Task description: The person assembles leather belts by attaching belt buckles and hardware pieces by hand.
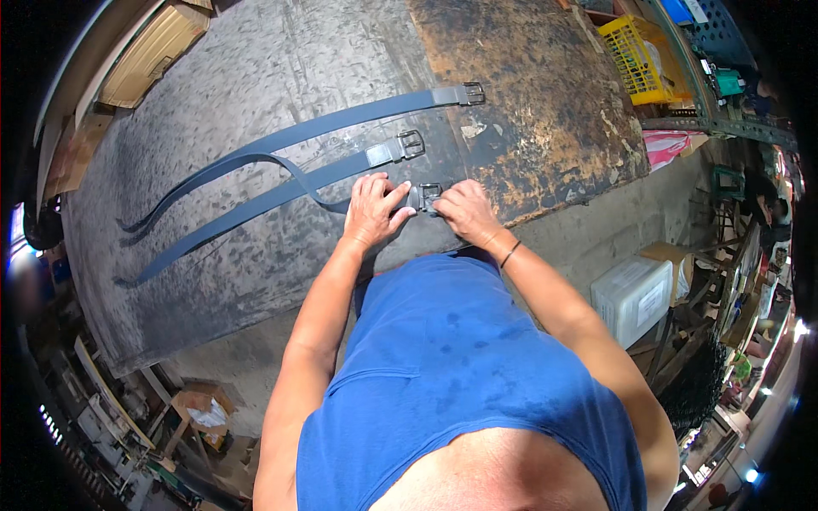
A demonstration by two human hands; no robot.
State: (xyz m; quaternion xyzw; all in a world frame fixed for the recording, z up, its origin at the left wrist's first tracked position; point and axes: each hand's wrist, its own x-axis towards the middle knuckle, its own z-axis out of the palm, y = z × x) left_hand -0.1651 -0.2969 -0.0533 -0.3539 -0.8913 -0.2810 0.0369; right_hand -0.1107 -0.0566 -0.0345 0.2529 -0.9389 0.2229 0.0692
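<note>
Close to the table's near edge lies a dark blue belt (331,204) with a dark metal buckle (431,194). My left hand (371,209) grips this belt just left of the buckle, thumb and forefinger at its grey end piece. From the other side, my right hand (464,209) has its curled fingers closed on the buckle's right edge; the fingertips are partly hidden. Beyond my hands lie a second blue belt (256,205), its buckle (411,144) pointing right, and a third belt (341,117) farther off with its buckle (474,94). Both have grey end pieces.
The worn table top (341,51) is grey on the left and brown, scuffed on the right. Cardboard (153,55) stands along its far left. A yellow crate (635,60) is at the far right. Below the right edge sits a whitish plastic box (632,298).
</note>
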